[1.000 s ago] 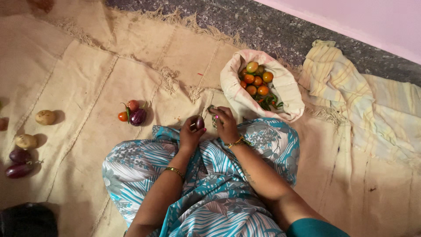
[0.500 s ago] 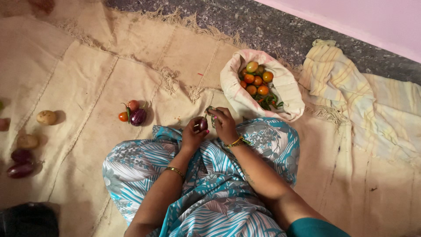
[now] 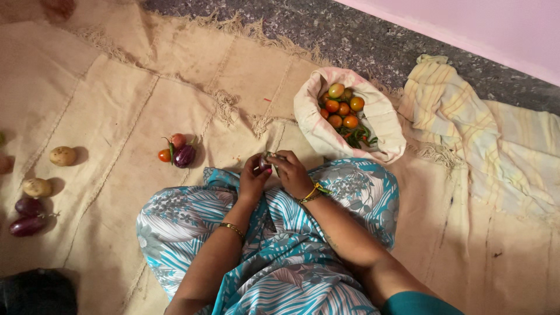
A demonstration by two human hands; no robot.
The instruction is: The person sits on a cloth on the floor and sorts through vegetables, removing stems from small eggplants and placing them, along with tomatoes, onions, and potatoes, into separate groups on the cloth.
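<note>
I sit on a beige woven mat [image 3: 105, 99] with my knees under a blue patterned dress. My left hand [image 3: 252, 178] grips a small purple brinjal [image 3: 265, 165] in front of my knees. My right hand [image 3: 291, 173] meets it there, fingers closed on the brinjal's green stem end together with something small and green. Just beyond my hands stands an open white cloth bag [image 3: 326, 137] filled with orange and red tomatoes [image 3: 341, 108] and green chillies [image 3: 357, 136].
A small pile of two tomatoes and a purple brinjal [image 3: 177, 153] lies on the mat to the left. Farther left lie two potatoes [image 3: 62, 155] and two brinjals [image 3: 26, 219]. A striped yellow cloth [image 3: 484, 140] is crumpled at right. A dark object [image 3: 35, 294] sits bottom left.
My right hand has moved left and closed in against my left hand, so both now hold the small brinjal together. The pile and bag have not moved.
</note>
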